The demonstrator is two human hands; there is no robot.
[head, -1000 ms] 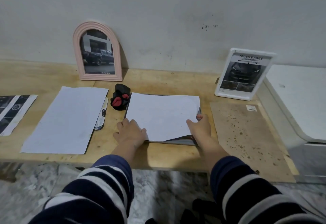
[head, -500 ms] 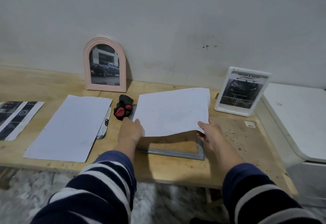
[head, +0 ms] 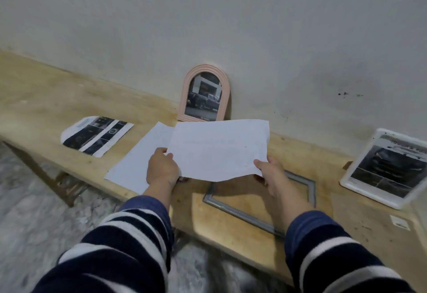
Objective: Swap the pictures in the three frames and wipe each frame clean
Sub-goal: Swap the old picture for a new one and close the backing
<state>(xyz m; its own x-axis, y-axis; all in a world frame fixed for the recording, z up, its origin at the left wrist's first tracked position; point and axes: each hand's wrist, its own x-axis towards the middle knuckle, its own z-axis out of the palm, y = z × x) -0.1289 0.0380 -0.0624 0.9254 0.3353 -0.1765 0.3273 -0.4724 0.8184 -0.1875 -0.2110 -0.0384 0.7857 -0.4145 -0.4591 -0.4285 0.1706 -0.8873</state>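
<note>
Left hand point(head: 163, 168) and right hand point(head: 271, 172) pinch the white sheet point(head: 219, 149) over the grey frame point(head: 261, 205) near the desk's front edge; keep it taut.

A plain workroom: bare wooden workbench point(head: 57, 108) against a scuffed white wall point(head: 208, 15).

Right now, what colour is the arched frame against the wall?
Pale pink arched frame, seen in the head view.

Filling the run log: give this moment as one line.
left hand: holds white sheet | right hand: holds sheet | sheet: lifted above grey frame | frame: flat on table
</note>
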